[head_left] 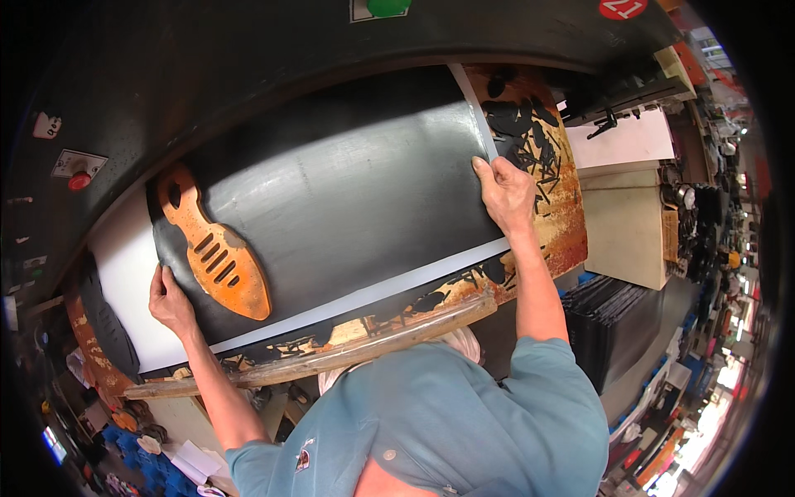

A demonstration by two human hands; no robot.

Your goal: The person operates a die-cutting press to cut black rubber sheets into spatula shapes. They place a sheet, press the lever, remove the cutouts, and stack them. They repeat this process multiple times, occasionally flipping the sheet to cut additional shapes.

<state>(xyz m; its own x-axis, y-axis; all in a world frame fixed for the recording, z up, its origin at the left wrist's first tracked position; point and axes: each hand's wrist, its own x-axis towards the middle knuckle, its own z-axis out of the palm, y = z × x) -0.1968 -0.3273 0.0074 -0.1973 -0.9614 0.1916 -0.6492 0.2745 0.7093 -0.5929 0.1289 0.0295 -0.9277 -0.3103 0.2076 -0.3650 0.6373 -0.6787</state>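
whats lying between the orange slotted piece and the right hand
Only a bare stretch of the black sheet lies between the orange slotted piece and the right hand; this shows in the head view.

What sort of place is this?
Probably a factory cutting workshop: an orange slotted cutting die lies on a black sheet, black offcuts litter the worktable, and a red push button shows.

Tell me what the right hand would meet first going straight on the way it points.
Passing over the white sheet, the right hand would probably meet the black machine first, though the depth between them is unclear.
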